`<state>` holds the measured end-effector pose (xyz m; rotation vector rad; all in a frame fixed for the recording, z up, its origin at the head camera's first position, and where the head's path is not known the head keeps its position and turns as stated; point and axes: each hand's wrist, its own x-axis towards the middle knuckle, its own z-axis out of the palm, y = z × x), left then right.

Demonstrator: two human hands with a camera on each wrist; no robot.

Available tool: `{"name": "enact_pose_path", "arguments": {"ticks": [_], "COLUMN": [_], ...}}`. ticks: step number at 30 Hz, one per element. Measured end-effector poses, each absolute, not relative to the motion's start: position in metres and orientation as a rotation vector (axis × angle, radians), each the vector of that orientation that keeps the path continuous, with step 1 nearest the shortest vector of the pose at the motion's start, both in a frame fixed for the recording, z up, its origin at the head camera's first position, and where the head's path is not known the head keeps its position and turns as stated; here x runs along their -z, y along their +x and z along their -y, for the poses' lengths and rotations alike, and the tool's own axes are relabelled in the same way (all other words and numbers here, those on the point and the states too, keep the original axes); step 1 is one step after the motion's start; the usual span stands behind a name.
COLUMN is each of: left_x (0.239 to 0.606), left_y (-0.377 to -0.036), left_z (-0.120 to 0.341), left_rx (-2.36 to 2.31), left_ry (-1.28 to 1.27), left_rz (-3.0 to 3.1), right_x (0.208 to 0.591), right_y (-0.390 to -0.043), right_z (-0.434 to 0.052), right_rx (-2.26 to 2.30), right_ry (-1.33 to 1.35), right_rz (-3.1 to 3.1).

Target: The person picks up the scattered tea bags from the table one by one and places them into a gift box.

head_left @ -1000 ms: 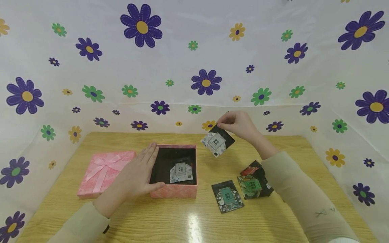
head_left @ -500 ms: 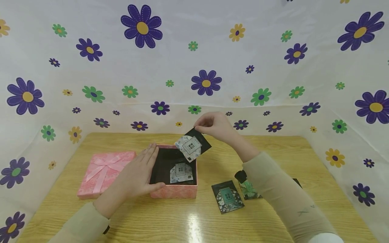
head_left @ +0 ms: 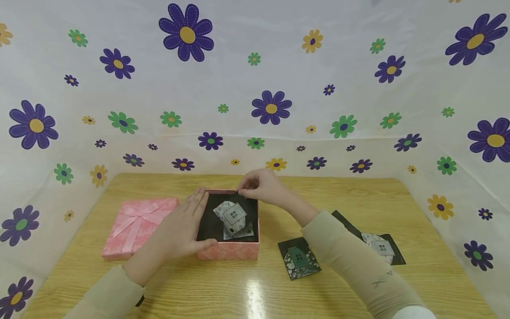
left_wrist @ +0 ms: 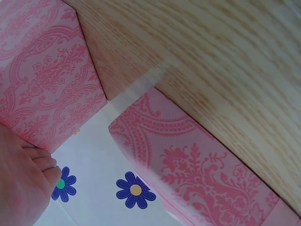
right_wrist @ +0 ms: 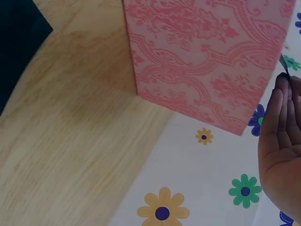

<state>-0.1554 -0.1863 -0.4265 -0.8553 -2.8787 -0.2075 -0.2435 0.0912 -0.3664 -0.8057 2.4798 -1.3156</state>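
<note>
An open pink patterned box (head_left: 228, 251) with a black inside stands left of the table's middle. My left hand (head_left: 177, 226) rests along its left rim, fingers straight and thumb at the front corner. With thumb and fingers, my right hand (head_left: 264, 188) pinches the top corner of a black sachet with a white floral label (head_left: 234, 215), tilted inside the box. Beneath it a similar sachet (head_left: 239, 234) shows partly. In the right wrist view, the right hand (right_wrist: 282, 141) is beside the box wall (right_wrist: 207, 61), with only a dark tip of the held sachet visible.
The pink lid with a ribbon bow (head_left: 137, 226) lies left of the box, partly behind the left hand. Right of the box lie a dark sachet with a green label (head_left: 299, 259) and a white-labelled sachet (head_left: 380, 248). The right sleeve hides other packets.
My right hand has carried the sachet leftward and down, from above the table into the box, over the other sachet. The left hand has stayed on the rim.
</note>
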Motion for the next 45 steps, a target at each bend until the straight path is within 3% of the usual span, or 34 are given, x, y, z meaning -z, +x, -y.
{"name": "enact_pose_path", "arguments": {"ticks": [20, 45], "left_x": [0.427, 0.428], "left_y": [-0.155, -0.157], "left_z": [0.186, 0.187], "left_rx": [0.226, 0.206], "left_ry": [-0.85, -0.859], "left_rz": [2.889, 2.872], "right_x": [0.384, 0.378], "right_y": [-0.238, -0.231], "right_z": [-0.088, -0.157], "right_rx": [1.189, 1.205], "right_ry": [-0.884, -0.888], "right_rz": [-2.554, -2.544]}}
